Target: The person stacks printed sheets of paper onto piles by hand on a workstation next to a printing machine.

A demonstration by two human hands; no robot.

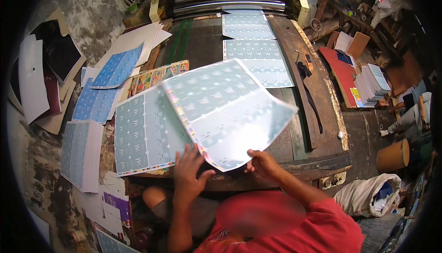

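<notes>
A large glossy printed sheet (pixel 221 101) in pale blue-green, with a strip of colour patches along one edge, is tilted above the table's near side. My right hand (pixel 263 164) pinches its near edge between thumb and fingers. My left hand (pixel 189 168) has its fingers spread, close to the sheet's lower left corner; whether it touches is hard to tell. Beneath and to the left lies another printed sheet (pixel 142 138), partly covered by the raised one. Farther back, a printed sheet (pixel 258 64) and a second one (pixel 246 25) lie in line toward the rollers.
Metal rollers (pixel 230 6) span the table's far end. A tall stack of printed sheets (pixel 83 154) stands at the left, below blue sheets (pixel 117 66). A black strap (pixel 311 92) hangs along the right rail. To the right are a brown bin (pixel 392 155) and a white sack (pixel 368 195).
</notes>
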